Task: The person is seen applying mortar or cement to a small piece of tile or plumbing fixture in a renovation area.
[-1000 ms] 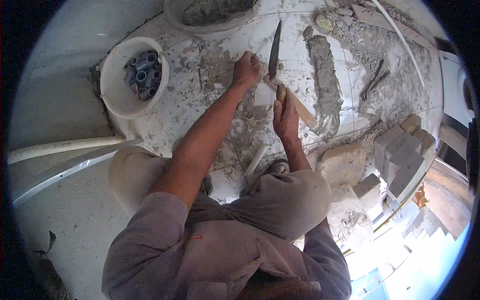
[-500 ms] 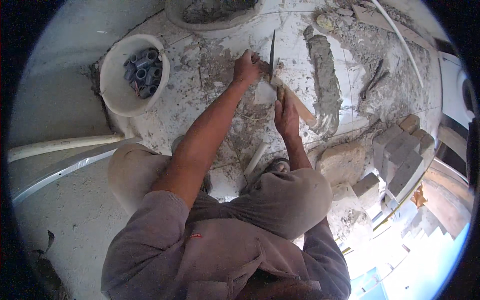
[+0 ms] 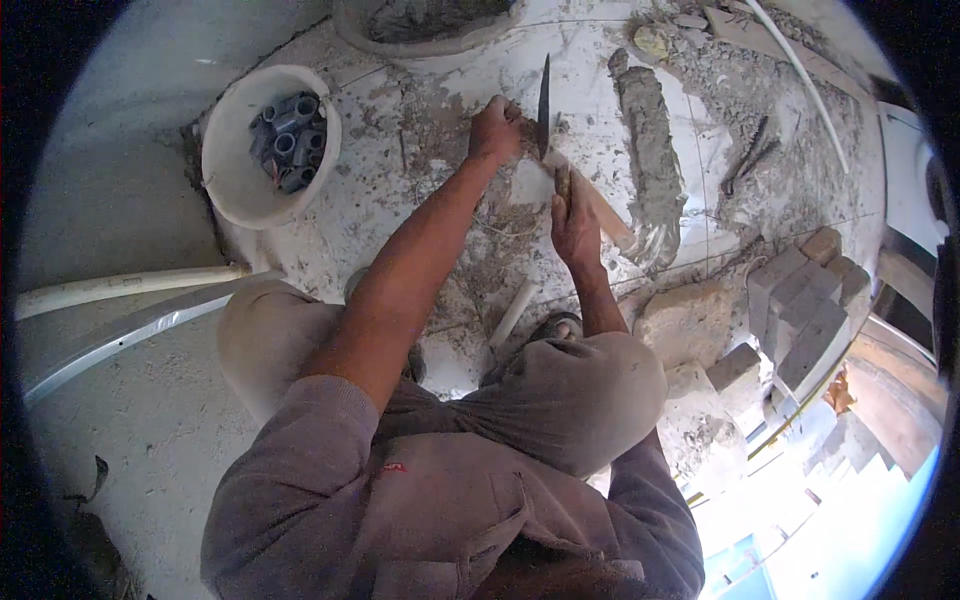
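Observation:
My right hand (image 3: 576, 230) is closed round the handle of what looks like a trowel (image 3: 543, 105), its dark, narrow blade pointing away from me and seen nearly edge-on. A light brown strip, seemingly wood (image 3: 606, 215), lies slantwise on the floor beside that hand. Left of the blade, close to the floor, my left hand (image 3: 494, 130) has its fingers curled; what they hold, if anything, is hidden. A long band of grey mortar (image 3: 652, 150) runs along the dirty white floor (image 3: 585, 80) to the right of the blade.
A white bucket (image 3: 213, 165) holding grey pipe fittings (image 3: 288, 140) stands at left. Another tub (image 3: 430, 48) is at the far edge. Grey blocks (image 3: 790, 300) and a rough slab (image 3: 685, 322) lie at right. A short white pipe (image 3: 514, 312) rests near my feet.
Both hands stay almost in the same place. My left hand has shifted very slightly, and the blade has barely moved. The rest looks the same.

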{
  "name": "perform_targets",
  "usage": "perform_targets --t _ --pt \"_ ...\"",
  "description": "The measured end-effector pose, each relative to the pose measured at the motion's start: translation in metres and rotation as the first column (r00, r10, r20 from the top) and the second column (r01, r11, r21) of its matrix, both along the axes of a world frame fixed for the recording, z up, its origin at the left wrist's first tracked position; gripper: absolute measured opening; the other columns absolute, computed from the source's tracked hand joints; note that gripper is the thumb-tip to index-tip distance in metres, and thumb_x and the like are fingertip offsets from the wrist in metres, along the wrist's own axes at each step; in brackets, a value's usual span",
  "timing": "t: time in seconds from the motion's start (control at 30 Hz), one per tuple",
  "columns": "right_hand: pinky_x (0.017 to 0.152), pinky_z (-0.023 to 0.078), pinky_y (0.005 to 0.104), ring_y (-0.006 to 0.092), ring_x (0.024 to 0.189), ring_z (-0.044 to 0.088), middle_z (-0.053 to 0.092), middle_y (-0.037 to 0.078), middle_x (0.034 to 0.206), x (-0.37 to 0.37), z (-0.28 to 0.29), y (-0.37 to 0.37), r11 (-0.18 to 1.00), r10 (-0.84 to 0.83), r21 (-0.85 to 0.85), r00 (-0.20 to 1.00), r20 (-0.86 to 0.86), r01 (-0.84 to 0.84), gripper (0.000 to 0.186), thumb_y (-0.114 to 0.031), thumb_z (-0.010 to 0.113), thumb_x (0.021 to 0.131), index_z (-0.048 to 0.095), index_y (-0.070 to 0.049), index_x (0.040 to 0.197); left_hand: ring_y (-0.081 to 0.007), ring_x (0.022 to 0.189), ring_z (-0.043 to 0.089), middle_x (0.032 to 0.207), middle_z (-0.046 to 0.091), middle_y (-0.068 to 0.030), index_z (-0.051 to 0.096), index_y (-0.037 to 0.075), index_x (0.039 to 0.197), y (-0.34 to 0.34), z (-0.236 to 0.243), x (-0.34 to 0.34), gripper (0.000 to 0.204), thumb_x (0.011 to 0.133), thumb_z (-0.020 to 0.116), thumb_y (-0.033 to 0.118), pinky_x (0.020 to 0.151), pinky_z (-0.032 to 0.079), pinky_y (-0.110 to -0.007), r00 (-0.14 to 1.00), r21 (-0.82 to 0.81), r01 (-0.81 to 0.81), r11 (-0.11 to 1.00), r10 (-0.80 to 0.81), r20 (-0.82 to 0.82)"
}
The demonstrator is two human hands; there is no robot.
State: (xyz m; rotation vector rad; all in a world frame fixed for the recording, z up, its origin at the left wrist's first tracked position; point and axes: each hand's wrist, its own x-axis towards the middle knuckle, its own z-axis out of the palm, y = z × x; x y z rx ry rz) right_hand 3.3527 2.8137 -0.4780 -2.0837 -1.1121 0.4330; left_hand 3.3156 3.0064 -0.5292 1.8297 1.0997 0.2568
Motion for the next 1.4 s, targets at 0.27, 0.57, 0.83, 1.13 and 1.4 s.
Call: perform_targets --t 0.27,0.57,0.83,1.13,1.4 --pt "0.092 0.037 0.0400 0.0400 0.111 0.045 0.046 0.027 0.119 -0.006 0.009 -0.003 0.994 -0.091 -0.066 0.993 -0.071 0.086 0.045 -0.019 0.042 0.089 0.032 0.002 0.128 -0.0271 0.078 0.061 0.081 0.061 -0.0135 0.053 0.004 0.086 0.005 -0.002 0.002 0.022 0.070 0.064 0.014 0.069 0.047 -0.036 0.998 -0.036 -0.017 0.999 0.019 0.063" --pt "0.090 0.039 0.0400 0.0404 0.108 0.047 0.047 0.027 0.117 -0.004 0.005 -0.004 0.993 -0.115 0.017 0.991 -0.070 0.116 0.045 -0.020 0.043 0.089 0.033 0.000 0.128 -0.0259 0.076 0.059 0.081 0.061 -0.0131 0.056 0.004 0.086 -0.002 -0.003 0.002 0.019 0.071 0.064 0.013 0.070 0.046 -0.036 0.999 -0.009 -0.030 1.000 0.030 0.026" --pt "0.086 0.041 0.0409 0.0417 0.106 0.047 0.048 0.028 0.115 -0.004 0.006 -0.010 0.988 -0.150 0.019 0.987 -0.063 0.151 0.043 -0.020 0.044 0.089 0.036 0.000 0.126 -0.0258 0.077 0.061 0.081 0.062 -0.0122 0.055 0.004 0.087 -0.002 0.005 0.005 0.023 0.070 0.065 0.015 0.069 0.047 -0.035 1.000 0.025 -0.015 1.000 0.015 -0.002" --pt "0.088 0.041 0.0383 0.0371 0.107 0.050 0.050 0.025 0.115 -0.004 0.001 -0.004 0.994 -0.102 -0.038 0.994 0.032 0.104 0.044 -0.019 0.045 0.089 0.034 0.002 0.126 -0.0243 0.080 0.061 0.084 0.062 -0.0123 0.055 0.002 0.086 0.003 0.008 0.006 0.021 0.071 0.063 0.014 0.071 0.048 -0.035 0.999 -0.102 0.023 0.995 -0.027 -0.034" --pt "0.090 0.040 0.0384 0.0387 0.108 0.048 0.048 0.027 0.116 -0.007 0.009 0.000 0.994 -0.089 -0.057 0.996 0.018 0.090 0.045 -0.018 0.045 0.089 0.034 0.004 0.126 -0.0252 0.078 0.061 0.082 0.062 -0.0143 0.055 0.002 0.085 0.000 0.004 0.005 0.024 0.067 0.066 0.014 0.070 0.047 -0.036 0.998 -0.020 -0.031 0.999 0.031 -0.046"
